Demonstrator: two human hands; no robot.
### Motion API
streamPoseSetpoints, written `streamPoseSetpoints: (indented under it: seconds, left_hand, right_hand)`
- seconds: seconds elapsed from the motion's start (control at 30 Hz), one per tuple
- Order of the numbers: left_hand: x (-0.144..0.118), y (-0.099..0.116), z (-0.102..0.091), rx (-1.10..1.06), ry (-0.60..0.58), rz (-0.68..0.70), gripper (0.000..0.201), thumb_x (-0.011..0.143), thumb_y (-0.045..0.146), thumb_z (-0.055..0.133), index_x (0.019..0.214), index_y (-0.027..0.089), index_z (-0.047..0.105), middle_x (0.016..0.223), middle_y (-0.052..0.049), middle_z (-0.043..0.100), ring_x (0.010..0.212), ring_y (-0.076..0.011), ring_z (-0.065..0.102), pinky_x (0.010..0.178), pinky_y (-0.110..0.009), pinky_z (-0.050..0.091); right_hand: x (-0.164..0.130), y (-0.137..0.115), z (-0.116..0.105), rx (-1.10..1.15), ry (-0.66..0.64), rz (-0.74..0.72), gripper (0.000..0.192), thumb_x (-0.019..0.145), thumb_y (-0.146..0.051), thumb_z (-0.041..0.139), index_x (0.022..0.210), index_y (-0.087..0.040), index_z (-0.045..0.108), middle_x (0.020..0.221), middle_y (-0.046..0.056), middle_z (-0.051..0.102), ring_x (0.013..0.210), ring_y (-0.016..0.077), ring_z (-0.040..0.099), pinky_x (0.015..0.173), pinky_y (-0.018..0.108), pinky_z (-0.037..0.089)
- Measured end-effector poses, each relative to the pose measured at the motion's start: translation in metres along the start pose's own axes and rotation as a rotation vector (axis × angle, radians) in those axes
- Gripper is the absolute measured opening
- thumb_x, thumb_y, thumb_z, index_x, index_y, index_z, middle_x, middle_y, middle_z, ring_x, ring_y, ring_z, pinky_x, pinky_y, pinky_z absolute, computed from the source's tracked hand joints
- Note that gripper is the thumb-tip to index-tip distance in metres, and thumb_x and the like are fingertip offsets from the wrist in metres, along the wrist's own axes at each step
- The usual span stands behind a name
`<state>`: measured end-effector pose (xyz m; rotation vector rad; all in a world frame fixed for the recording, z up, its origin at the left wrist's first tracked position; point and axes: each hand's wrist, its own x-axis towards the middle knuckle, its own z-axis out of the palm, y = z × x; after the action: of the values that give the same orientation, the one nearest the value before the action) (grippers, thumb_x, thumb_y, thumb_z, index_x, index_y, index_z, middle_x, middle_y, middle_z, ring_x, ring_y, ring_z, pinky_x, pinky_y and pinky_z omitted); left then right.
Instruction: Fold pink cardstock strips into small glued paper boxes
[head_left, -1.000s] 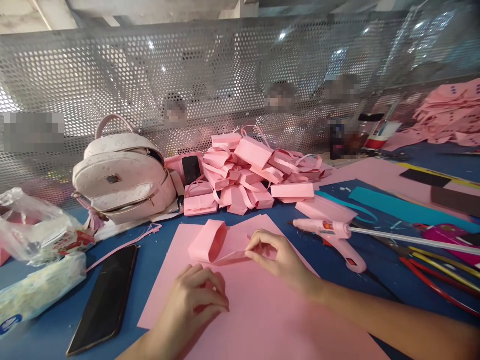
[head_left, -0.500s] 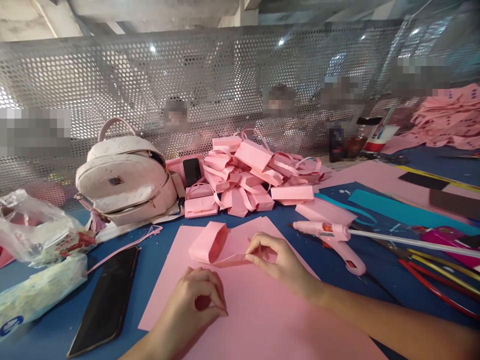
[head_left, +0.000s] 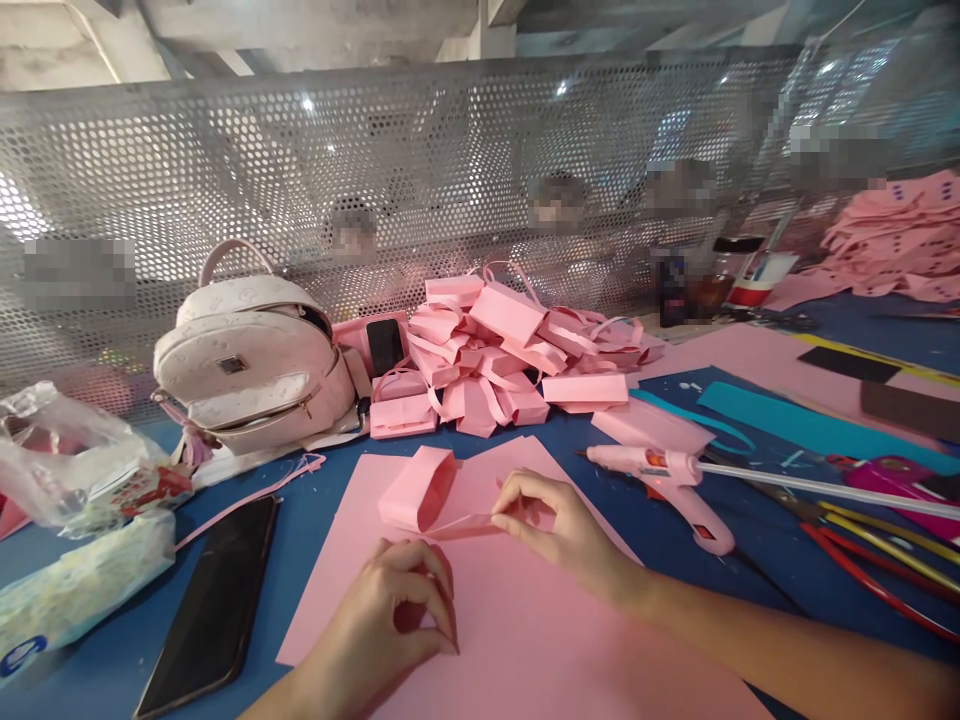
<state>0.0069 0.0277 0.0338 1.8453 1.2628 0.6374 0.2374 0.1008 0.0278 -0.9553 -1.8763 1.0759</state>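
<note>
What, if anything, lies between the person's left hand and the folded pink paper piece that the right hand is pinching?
Nothing visible. Between the left hand and the folded pink paper piece there is only bare pink sheet. The right hand pinches the piece's flap from the other side.

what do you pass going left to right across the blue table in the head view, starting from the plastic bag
plastic bag → black phone → left hand → right hand pinching the folded pink paper piece → glue gun → teal strip
</note>
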Motion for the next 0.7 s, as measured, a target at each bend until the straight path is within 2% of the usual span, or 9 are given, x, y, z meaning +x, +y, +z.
streamPoseSetpoints:
  seconds: [0.13, 0.2, 0.33, 0.4, 0.57, 0.7]
  left_hand:
    - [0.0004, -0.0022, -0.0022, -0.012, -0.038, 0.097, 0.022, 0.069, 0.002, 0.078, 0.066, 0.023, 0.077, 0.09, -0.002, 0.068, 0.089, -0.0168, 0.062, 0.081, -0.026, 0.046]
    - [0.0, -0.0029, -0.0017, -0.093, -0.026, 0.128, 0.019, 0.071, 0.003, 0.076, 0.066, 0.021, 0.075, 0.084, -0.002, 0.071, 0.084, -0.0162, 0.064, 0.078, -0.026, 0.047]
    - [-0.0015, -0.0038, 0.0008, -0.433, 0.055, 0.019, 0.014, 0.078, 0.015, 0.073, 0.065, 0.017, 0.068, 0.074, -0.003, 0.073, 0.072, -0.0151, 0.066, 0.07, -0.026, 0.05]
    - [-0.0017, -0.0052, 0.0012, -0.513, 0.078, -0.05, 0.016, 0.077, 0.02, 0.075, 0.064, 0.017, 0.066, 0.072, -0.003, 0.074, 0.07, -0.0154, 0.067, 0.068, -0.026, 0.051]
    - [-0.0005, -0.0085, 0.0002, -0.482, 0.139, -0.112, 0.021, 0.068, 0.023, 0.082, 0.06, 0.016, 0.063, 0.067, -0.004, 0.073, 0.067, -0.0167, 0.066, 0.067, -0.027, 0.051]
    - [-0.0008, -0.0038, -0.0031, -0.333, 0.21, -0.099, 0.03, 0.067, 0.033, 0.084, 0.057, 0.017, 0.06, 0.064, -0.002, 0.071, 0.063, -0.0159, 0.062, 0.062, -0.026, 0.046]
  right_hand:
    - [-0.0002, -0.0006, -0.0003, -0.005, -0.006, 0.005, 0.013, 0.087, -0.026, 0.064, 0.076, -0.022, 0.059, 0.078, -0.001, 0.056, 0.075, 0.0156, 0.051, 0.07, 0.028, 0.043]
    - [-0.0006, -0.0006, -0.0005, -0.007, -0.006, 0.008, 0.013, 0.087, -0.026, 0.065, 0.077, -0.022, 0.06, 0.079, -0.001, 0.056, 0.075, 0.0152, 0.051, 0.07, 0.027, 0.042]
    - [-0.0012, 0.0004, -0.0005, -0.005, -0.003, 0.004, 0.013, 0.087, -0.027, 0.065, 0.077, -0.022, 0.06, 0.079, -0.001, 0.057, 0.075, 0.0151, 0.052, 0.07, 0.027, 0.042]
    - [-0.0009, 0.0007, -0.0004, -0.006, -0.004, 0.0, 0.013, 0.087, -0.027, 0.065, 0.077, -0.021, 0.06, 0.079, -0.001, 0.057, 0.074, 0.0152, 0.052, 0.07, 0.027, 0.042]
    - [0.0005, 0.0002, -0.0005, -0.022, -0.01, 0.005, 0.013, 0.087, -0.027, 0.065, 0.077, -0.021, 0.06, 0.079, 0.0, 0.058, 0.075, 0.0155, 0.053, 0.069, 0.027, 0.043]
    - [0.0006, -0.0002, -0.0008, -0.037, -0.012, -0.003, 0.012, 0.088, -0.027, 0.064, 0.078, -0.021, 0.061, 0.079, -0.001, 0.058, 0.074, 0.0151, 0.053, 0.069, 0.027, 0.042]
